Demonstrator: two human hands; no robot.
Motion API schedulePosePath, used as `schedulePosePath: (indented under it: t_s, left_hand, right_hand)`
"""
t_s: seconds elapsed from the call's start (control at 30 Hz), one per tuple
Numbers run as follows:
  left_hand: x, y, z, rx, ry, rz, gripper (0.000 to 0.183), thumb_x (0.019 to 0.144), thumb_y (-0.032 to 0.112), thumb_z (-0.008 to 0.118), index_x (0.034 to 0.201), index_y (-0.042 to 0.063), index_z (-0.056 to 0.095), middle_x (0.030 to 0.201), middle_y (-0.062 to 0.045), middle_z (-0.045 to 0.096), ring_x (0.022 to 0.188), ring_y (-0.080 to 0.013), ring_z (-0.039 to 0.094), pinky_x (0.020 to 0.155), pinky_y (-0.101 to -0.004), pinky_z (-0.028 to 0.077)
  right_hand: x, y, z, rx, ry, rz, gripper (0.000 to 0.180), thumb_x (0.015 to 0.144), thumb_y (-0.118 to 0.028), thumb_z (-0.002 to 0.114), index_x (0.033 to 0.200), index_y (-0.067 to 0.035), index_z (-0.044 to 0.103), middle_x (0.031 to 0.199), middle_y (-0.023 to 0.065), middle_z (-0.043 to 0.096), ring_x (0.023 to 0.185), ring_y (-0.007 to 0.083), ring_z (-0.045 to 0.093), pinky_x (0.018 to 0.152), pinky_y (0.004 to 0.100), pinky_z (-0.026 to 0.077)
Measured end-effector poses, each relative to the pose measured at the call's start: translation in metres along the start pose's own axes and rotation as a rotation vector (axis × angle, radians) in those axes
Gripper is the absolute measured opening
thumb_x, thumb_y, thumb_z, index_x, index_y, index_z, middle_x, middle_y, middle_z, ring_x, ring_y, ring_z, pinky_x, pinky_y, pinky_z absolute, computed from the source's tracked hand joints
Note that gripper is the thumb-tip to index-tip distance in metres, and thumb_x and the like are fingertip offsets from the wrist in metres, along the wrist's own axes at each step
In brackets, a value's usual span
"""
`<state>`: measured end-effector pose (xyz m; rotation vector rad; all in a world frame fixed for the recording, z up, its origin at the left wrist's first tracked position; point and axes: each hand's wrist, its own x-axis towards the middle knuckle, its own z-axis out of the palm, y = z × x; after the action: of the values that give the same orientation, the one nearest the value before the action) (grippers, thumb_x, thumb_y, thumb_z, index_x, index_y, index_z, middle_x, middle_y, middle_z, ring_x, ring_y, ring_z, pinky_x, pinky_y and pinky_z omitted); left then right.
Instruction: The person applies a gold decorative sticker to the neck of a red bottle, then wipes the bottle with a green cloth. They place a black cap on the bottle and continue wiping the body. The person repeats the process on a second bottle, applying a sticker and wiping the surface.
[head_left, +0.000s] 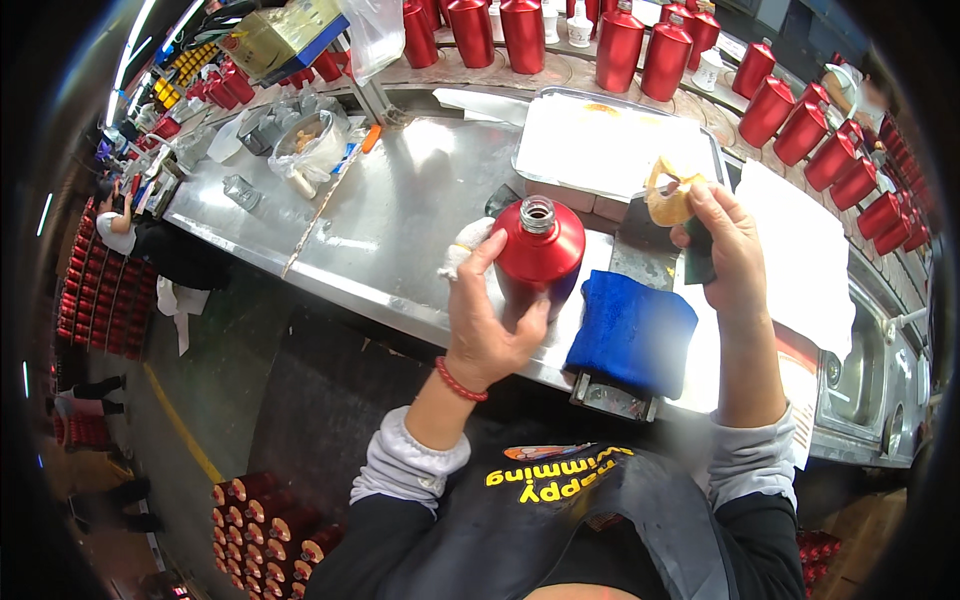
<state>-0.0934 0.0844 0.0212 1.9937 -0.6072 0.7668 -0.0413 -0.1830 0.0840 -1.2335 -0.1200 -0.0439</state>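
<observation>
My left hand grips a glossy red bottle by its side. The bottle stands upright with a bare, clear threaded glass neck and no cap on it. A whitish cover wraps a fingertip of this hand. To the right and farther from my body, my right hand pinches a thin gold sheet with a cut-out in it. A dark green flat piece also sits in that hand, partly hidden by the fingers. Between my forearms a blue cloth lies over a metal fixture.
Beyond the bottle, a tray carries white sheets. Several red bottles line the curved conveyor behind. On the steel table stand a bag-lined container and an orange-handled cutter. A sink is right; a co-worker is far left.
</observation>
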Motion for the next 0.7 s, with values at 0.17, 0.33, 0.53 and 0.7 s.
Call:
schedulePosePath:
  t_s: [0.17, 0.33, 0.53, 0.7]
  left_hand:
    - [0.014, -0.022, -0.004, -0.579, -0.046, -0.154, 0.085, 0.072, 0.014, 0.079, 0.142, 0.0, 0.033, 0.14, -0.021, 0.043, 0.126, -0.0286, 0.05, 0.108, -0.0429, 0.041]
    - [0.012, -0.008, 0.007, 0.073, 0.008, 0.046, 0.103, 0.067, 0.036, 0.091, 0.142, -0.001, 0.03, 0.128, -0.023, 0.053, 0.107, -0.0363, 0.061, 0.093, -0.0429, 0.05]
    - [-0.003, 0.001, 0.014, -0.026, 0.089, -0.035, 0.094, 0.074, 0.043, 0.086, 0.136, -0.003, 0.034, 0.126, -0.022, 0.05, 0.113, -0.0344, 0.055, 0.096, -0.0405, 0.045]
    - [-0.001, -0.001, 0.003, -0.955, 0.067, -0.391, 0.071, 0.092, 0.045, 0.068, 0.136, -0.002, 0.037, 0.13, -0.018, 0.046, 0.122, -0.0238, 0.047, 0.106, -0.0342, 0.038]
  right_hand:
    - [-0.001, 0.0, 0.043, -0.057, -0.101, -0.031, 0.021, 0.099, -0.022, 0.064, 0.105, -0.003, 0.068, 0.089, 0.0015, 0.064, 0.071, 0.0075, 0.053, 0.067, 0.0218, 0.045]
    - [0.0, -0.007, 0.096, -0.224, -0.211, -0.244, 0.023, 0.098, -0.022, 0.066, 0.099, 0.001, 0.069, 0.096, 0.0042, 0.064, 0.085, 0.0105, 0.057, 0.077, 0.0244, 0.045]
    - [-0.029, 0.004, 0.107, -0.6, -0.21, -0.528, 0.018, 0.092, -0.017, 0.07, 0.095, 0.0, 0.071, 0.121, 0.0215, 0.063, 0.111, 0.03, 0.06, 0.095, 0.0365, 0.045]
    - [-0.04, 0.031, 0.089, -0.548, -0.159, -0.411, 0.026, 0.097, -0.017, 0.066, 0.082, 0.003, 0.061, 0.133, 0.0188, 0.056, 0.115, 0.0201, 0.055, 0.099, 0.033, 0.042]
